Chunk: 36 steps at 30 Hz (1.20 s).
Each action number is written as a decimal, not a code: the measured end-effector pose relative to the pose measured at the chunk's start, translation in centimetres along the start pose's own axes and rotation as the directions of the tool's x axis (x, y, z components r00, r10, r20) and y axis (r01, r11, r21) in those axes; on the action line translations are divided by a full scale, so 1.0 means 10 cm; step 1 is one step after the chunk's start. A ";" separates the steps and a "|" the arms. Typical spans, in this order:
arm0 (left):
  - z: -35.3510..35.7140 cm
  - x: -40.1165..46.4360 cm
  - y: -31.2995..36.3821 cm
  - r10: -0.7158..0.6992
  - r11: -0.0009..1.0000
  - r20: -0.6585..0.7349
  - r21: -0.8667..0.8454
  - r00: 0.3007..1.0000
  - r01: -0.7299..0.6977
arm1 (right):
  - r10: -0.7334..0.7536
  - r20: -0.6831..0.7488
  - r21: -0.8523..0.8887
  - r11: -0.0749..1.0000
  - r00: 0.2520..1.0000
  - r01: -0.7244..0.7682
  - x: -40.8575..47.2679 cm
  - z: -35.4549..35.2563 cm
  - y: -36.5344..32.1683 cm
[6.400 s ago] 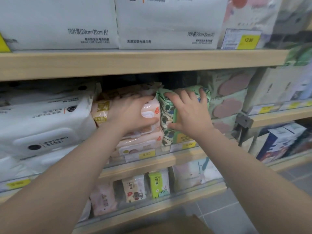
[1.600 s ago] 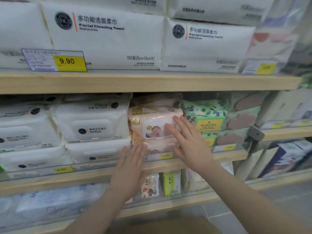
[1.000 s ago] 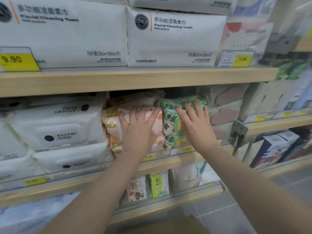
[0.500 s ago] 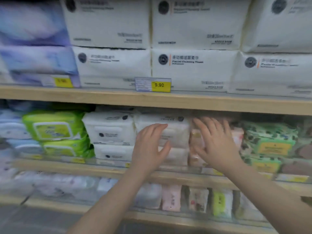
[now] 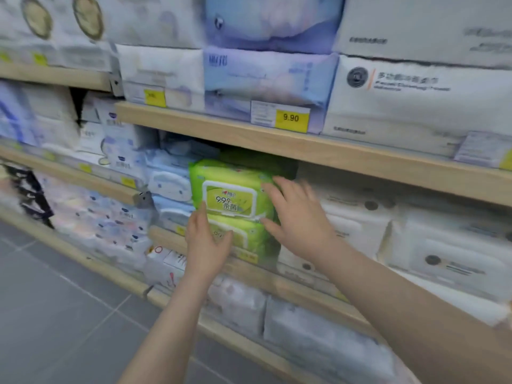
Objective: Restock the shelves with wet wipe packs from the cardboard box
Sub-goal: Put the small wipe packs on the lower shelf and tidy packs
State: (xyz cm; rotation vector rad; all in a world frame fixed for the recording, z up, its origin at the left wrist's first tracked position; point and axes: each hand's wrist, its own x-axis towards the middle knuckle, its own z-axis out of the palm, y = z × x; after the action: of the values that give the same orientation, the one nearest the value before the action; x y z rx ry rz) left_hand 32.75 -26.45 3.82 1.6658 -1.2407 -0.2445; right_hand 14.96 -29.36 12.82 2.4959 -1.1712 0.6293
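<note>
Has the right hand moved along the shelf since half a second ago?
Yes. The right hand has gone left along the shelf, from the pink packs to the green wipe packs.

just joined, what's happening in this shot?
A person is tidying stock on a store shelf. Both hands are at a stack of two green wet wipe packs on the middle shelf: the left hand is at the front of the lower pack, the right hand is open at the stack's right side. Neither hand is gripping anything. White packs sit to the right, pale blue packs to the left. No cardboard box is in view.
</note>
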 end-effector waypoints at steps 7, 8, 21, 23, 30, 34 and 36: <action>0.13 0.36 -0.27 -0.091 0.957 0.138 -0.262 0.986 0.125 | 0.382 0.153 -0.031 0.924 0.911 -0.382 0.62 0.26 -0.03; 0.16 0.39 -0.27 -0.106 0.952 0.130 -0.273 0.986 0.138 | 0.395 0.165 -0.035 0.918 0.904 -0.395 0.63 0.28 -0.01; 0.46 0.42 -0.15 -0.174 0.935 0.082 -0.298 0.981 0.191 | 0.345 0.027 -0.064 0.937 0.938 -0.343 0.58 0.35 0.03; 0.50 0.26 -0.01 -0.168 0.955 0.089 -0.234 0.982 0.184 | 0.297 0.000 -0.078 0.952 0.955 -0.297 0.48 0.32 0.03; 0.59 -0.11 0.62 0.420 0.901 0.048 0.095 0.906 -0.423 | 0.152 -0.139 -0.348 0.917 0.979 -0.192 -0.66 0.21 0.58; 0.87 -0.28 0.87 0.639 0.708 0.211 0.216 0.740 -0.672 | 0.149 -0.180 -0.379 0.902 0.972 -0.208 -1.01 0.11 0.94; 0.99 -0.31 0.89 0.633 0.704 0.204 0.252 0.747 -0.664 | 0.118 -0.177 -0.368 0.913 0.977 -0.177 -1.04 0.14 1.02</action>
State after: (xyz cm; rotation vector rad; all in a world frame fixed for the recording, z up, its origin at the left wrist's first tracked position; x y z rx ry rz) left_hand 19.51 -29.49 5.01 1.3580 -1.9473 0.3304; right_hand 1.48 -29.59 7.22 2.0129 -1.2924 0.5536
